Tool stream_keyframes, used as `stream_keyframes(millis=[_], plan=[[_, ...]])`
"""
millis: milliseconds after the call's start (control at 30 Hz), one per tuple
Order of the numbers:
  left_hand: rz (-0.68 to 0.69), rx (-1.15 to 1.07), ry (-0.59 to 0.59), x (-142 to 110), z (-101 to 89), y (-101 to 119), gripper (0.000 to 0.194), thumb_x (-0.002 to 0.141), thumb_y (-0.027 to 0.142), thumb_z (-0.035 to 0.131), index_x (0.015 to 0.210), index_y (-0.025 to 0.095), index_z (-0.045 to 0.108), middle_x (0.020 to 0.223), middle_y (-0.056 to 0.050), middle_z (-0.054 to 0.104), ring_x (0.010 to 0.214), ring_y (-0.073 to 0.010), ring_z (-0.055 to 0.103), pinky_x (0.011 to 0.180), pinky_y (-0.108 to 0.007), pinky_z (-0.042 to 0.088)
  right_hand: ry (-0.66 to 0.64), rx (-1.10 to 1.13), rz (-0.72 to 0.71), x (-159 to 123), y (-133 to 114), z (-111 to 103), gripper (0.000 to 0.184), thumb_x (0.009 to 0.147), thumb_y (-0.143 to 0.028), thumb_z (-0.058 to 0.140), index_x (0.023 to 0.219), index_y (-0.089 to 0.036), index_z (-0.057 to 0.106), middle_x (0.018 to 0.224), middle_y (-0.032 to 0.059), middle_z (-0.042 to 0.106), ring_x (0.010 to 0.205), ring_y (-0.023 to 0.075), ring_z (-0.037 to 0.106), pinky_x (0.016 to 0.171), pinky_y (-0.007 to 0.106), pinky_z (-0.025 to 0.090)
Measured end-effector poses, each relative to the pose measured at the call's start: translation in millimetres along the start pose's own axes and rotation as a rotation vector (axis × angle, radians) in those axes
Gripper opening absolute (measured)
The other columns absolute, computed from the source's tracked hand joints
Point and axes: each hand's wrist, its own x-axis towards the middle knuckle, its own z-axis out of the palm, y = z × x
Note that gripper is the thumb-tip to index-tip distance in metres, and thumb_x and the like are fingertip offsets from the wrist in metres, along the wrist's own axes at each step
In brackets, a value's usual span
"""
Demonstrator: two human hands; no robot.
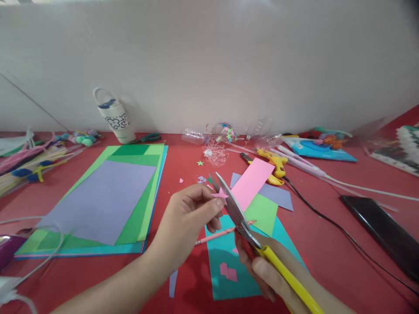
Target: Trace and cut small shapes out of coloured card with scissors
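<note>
Between thumb and fingers my left hand (196,207) pinches a small pink paper star (221,195). My right hand (262,266) grips scissors (240,218) with yellow and red handles; their blades are slightly apart and point up beside the star. Whether the blades touch the paper I cannot tell. Below the hands lies a teal sheet (218,281) with pink scraps (231,274) on it. A pink pencil (214,237) lies partly across that sheet. Just beyond the scissors are a pink paper strip (253,181) and a green piece (266,213).
Stacked coloured paper (108,200) covers the left side, with a tumbler (114,117) behind it. A yellow glue gun (276,163) trails a black cord on the right, near a phone (376,233). Plastic bottle pieces (193,135) and a green star (200,163) lie towards the wall.
</note>
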Motion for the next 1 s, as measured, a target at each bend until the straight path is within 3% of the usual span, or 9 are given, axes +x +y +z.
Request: stream_keyframes(millis=[100, 467, 700, 1000], plan=[[-0.003, -0.013, -0.011, 1, -0.2, -1, 0.02, 0.077, 0.022, 0.062, 0.059, 0.018, 0.053, 0.049, 0.004, 0.058, 0.046, -0.0079, 0.052, 0.051, -0.02, 0.044, 0.041, -0.027, -0.031, -2, 0, 3, 0.051, 0.084, -0.071, 0.037, 0.074, -0.021, 0.044, 0.054, -0.0062, 0.041, 0.043, 0.0093, 0.035, 0.049, 0.025, 0.036], [-0.011, -0.024, -0.021, -1, -0.6, 1, 0.022, 0.078, 0.021, 0.062, 0.058, 0.018, 0.053, 0.049, 0.004, 0.059, 0.046, -0.0074, 0.052, 0.052, -0.019, 0.044, 0.051, -0.019, 0.019, -3, 1, 3, 0.051, 0.082, -0.072, 0.041, 0.076, -0.022, 0.044, 0.052, -0.0061, 0.039, 0.041, 0.0098, 0.035, 0.04, 0.022, 0.031], [-0.01, -0.055, -0.028, -1, -0.8, 0, 0.02, 0.077, 0.021, 0.062, 0.06, 0.018, 0.054, 0.049, 0.004, 0.058, 0.045, -0.0071, 0.052, 0.05, -0.018, 0.043, -0.003, 0.025, -0.017, -1, 11, 2, 0.042, 0.087, -0.063, 0.044, 0.077, -0.022, 0.042, 0.054, -0.0076, 0.035, 0.041, 0.0074, 0.027, 0.037, 0.02, 0.025], [0.015, -0.073, -0.037, -1, 0.0, 1, 0.02, 0.078, 0.019, 0.062, 0.06, 0.017, 0.055, 0.047, 0.004, 0.059, 0.044, -0.0058, 0.052, 0.05, -0.016, 0.043, 0.064, 0.022, 0.009, -1, 7, 3, 0.049, 0.08, -0.07, 0.046, 0.075, -0.021, 0.046, 0.057, -0.0053, 0.041, 0.042, 0.008, 0.032, 0.036, 0.02, 0.028]])
